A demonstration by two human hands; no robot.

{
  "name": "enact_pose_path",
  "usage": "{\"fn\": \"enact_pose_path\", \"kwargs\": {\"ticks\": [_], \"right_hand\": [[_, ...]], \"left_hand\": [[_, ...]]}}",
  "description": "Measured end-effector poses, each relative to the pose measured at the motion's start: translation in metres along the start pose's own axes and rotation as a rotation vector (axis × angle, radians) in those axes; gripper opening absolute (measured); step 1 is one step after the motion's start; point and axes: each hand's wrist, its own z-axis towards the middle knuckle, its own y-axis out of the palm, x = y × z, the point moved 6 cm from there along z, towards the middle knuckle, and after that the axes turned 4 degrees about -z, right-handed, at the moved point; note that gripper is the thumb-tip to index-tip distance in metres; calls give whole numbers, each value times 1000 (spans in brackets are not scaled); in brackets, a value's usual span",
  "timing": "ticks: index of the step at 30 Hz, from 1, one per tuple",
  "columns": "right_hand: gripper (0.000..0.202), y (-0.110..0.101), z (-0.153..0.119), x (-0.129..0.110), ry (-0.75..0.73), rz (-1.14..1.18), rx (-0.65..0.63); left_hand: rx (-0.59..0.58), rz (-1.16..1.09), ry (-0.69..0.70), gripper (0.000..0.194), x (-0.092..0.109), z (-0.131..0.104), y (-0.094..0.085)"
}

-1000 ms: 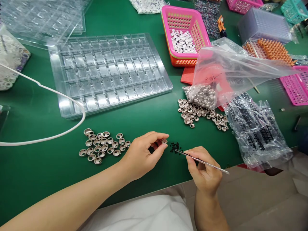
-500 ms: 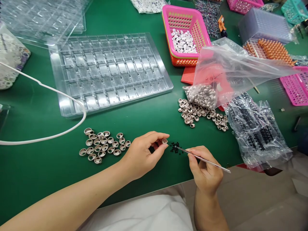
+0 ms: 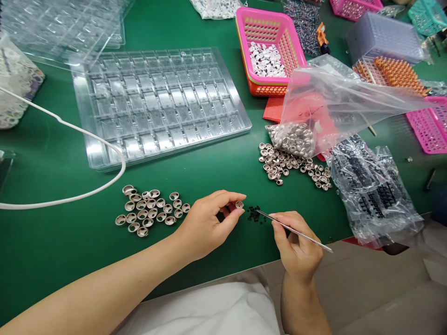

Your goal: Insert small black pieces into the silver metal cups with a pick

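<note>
Between thumb and fingertips, my left hand (image 3: 213, 221) pinches a small metal ring-like part (image 3: 239, 204). My right hand (image 3: 298, 242) is closed round thin metal tweezers (image 3: 296, 231), whose tip is over a little pile of tiny black discs (image 3: 253, 215). Whether the tip holds a disc is too small to tell. Left of my left hand lies a group of silvery cup-shaped parts (image 3: 152, 213). A larger heap of similar parts (image 3: 284, 160) lies beyond my right hand, beside a clear bag of them (image 3: 296, 139).
A clear compartment tray (image 3: 164, 102) lies beyond my left hand, with a white cable (image 3: 120, 160) across its left corner. At the back stands a pink basket (image 3: 296, 46) of black-and-white pieces. Plastic bags (image 3: 377, 195) lie at the right, near the table edge.
The tweezers' tip has shifted slightly up and to the right over the black discs. My left hand and the part in it look unchanged.
</note>
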Motion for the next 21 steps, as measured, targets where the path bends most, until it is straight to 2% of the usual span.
{"fn": "enact_pose_path", "kwargs": {"ticks": [11, 21], "right_hand": [[40, 0, 0, -1, -23, 12, -9], [33, 2, 0, -2, -21, -33, -28]], "left_hand": [[5, -1, 3, 21, 0, 1, 0], [1, 15, -3, 20, 1, 1, -1]]}}
